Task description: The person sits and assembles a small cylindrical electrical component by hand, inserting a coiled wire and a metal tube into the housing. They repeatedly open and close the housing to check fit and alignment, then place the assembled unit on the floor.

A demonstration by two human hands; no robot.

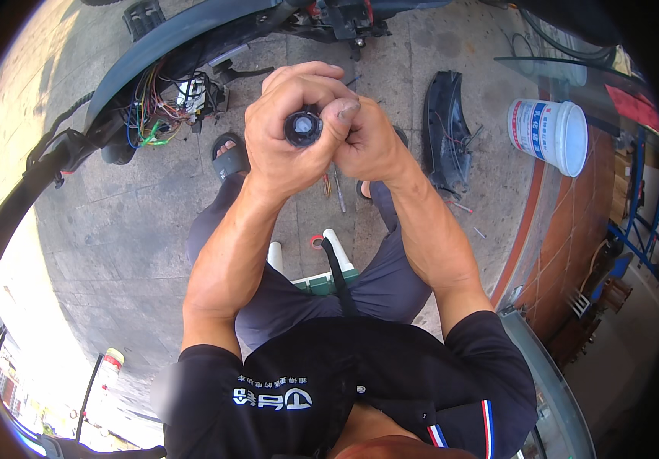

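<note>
— Wires (153, 107), all colours, are spilling out of the opened scooter body (161, 46) over on the left. Are you seeing what the person is holding?

— A small black cylinder (303, 128), end-on to us. The left hand (287, 145) is wrapping around it, fingers closed tight, up in front of the chest.

— And the right hand (371, 145)?

— It is pressing against the left one, fingers curled shut, thumb lying across the cylinder's edge.

— Below them?

— Sandalled feet are resting on the paving, with a few small tools (337, 191) lying between.

— Further right?

— A black plastic panel (448, 130) is lying on the ground, and a white bucket (549, 135) is standing beyond it.
</note>
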